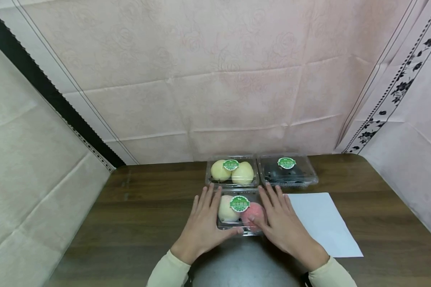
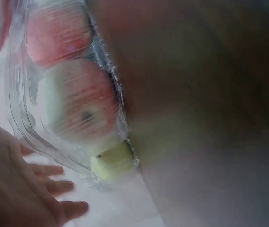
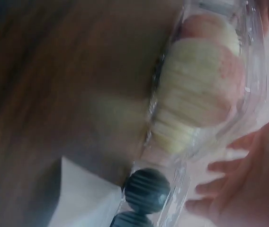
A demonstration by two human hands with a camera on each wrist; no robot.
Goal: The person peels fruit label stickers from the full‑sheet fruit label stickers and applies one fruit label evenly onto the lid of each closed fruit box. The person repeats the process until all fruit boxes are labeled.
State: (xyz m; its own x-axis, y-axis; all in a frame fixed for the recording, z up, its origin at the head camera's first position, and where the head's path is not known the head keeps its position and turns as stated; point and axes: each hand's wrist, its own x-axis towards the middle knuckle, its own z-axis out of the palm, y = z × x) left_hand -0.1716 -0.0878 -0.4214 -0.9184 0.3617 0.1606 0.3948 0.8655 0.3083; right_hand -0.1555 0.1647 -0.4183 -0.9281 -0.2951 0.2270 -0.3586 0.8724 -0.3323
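A clear plastic box (image 1: 251,232) with a green round label lies on the table. Inside it are a pale round fruit (image 1: 228,209) and a pink one (image 1: 252,215). My left hand (image 1: 205,227) rests along its left side, fingers straight and thumb reaching across the near edge. On the other side lies my right hand (image 1: 283,225), fingers extended forward, thumb over the pink fruit. In the left wrist view, the fruits show red and white through the box wall (image 2: 18,101); straight fingers stand beside it. The right wrist view shows the box (image 3: 255,85) next to the spread fingers (image 3: 219,184).
Behind stand two similar boxes: one (image 1: 255,184) with two yellow-green fruits, another (image 1: 305,175) holding dark round fruits. A white sheet of paper (image 1: 323,223) lies to the right on the brown wooden table (image 1: 143,223). Light patterned cloth (image 1: 215,99) hangs behind and at both sides.
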